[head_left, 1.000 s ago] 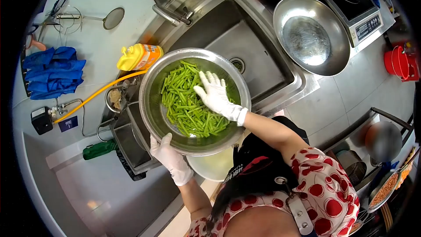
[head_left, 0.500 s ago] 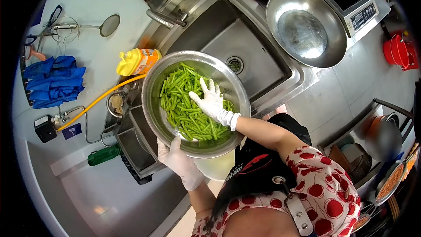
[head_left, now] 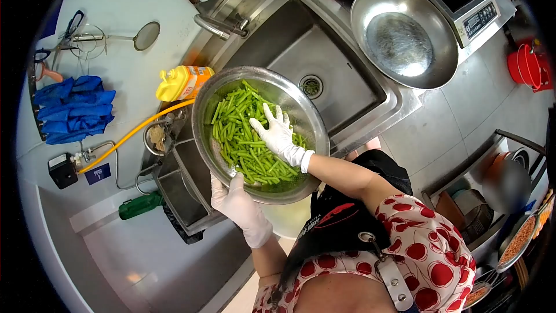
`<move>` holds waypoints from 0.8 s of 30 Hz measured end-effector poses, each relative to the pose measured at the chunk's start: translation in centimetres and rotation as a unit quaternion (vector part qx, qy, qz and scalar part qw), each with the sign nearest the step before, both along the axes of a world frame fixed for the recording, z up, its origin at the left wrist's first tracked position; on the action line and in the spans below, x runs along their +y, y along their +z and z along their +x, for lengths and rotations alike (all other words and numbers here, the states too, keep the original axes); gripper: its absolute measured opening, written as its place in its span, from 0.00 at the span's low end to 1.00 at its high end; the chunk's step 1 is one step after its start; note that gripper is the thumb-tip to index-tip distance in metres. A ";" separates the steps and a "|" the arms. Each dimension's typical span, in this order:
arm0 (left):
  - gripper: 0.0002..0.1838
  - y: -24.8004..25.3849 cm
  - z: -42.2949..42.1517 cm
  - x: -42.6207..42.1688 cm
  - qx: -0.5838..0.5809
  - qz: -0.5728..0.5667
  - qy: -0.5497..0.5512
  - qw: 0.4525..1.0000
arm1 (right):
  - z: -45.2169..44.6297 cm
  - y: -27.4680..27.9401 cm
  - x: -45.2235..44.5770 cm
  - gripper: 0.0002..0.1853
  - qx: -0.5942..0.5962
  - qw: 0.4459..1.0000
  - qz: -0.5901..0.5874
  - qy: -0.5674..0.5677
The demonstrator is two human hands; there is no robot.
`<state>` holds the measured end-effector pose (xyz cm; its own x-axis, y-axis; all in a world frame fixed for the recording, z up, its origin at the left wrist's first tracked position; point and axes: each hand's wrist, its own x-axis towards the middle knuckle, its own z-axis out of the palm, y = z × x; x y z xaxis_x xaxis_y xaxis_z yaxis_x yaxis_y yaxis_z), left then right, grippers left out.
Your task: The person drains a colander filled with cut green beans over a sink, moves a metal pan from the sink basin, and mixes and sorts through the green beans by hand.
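Cut green stalks [head_left: 246, 139]: loose in steel bowl [head_left: 204, 127], below its rim | right hand [head_left: 278, 137]: fingers spread on stalks | left hand [head_left: 236, 206]: pinching bowl's near rim, thumb over edge | yellow bottle [head_left: 183, 83]: just beside bowl's upper-left edge | sink [head_left: 324, 46]: open basin reaching past bowl's far rim | wide pan [head_left: 399, 43]: at sink's right edge, apart from bowl

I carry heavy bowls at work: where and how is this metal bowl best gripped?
Probably grip the metal bowl by its rim at opposite points, coming from outside, thumbs over the edge: it's wide and round, shows no handles, and cut green stalks cover much of its middle. The left hand holds the rim that way.
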<state>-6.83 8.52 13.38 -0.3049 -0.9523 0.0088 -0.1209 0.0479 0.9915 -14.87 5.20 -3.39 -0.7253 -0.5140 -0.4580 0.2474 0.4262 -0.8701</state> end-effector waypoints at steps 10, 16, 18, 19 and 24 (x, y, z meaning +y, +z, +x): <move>0.26 -0.3 -0.6 0.2 0.010 -0.014 -0.014 1.000 | -0.3 -0.6 -0.3 0.44 -0.025 0.999 -0.016 -0.013; 0.26 -0.2 -0.7 0.5 0.002 -0.019 -0.017 1.000 | -0.2 -0.8 -0.3 0.44 -0.032 0.999 -0.030 -0.010; 0.26 -0.3 -0.7 0.6 -0.006 -0.023 -0.017 1.000 | 0.0 -0.9 -0.4 0.44 -0.037 0.999 -0.036 -0.010; 0.26 -0.3 -0.7 0.6 -0.009 -0.025 -0.017 0.999 | 0.0 -1.0 -0.4 0.44 -0.040 0.998 -0.037 -0.010; 0.27 -0.4 -0.6 0.7 -0.005 -0.032 -0.023 0.999 | 0.3 -1.1 -0.6 0.43 -0.045 0.998 -0.039 -0.009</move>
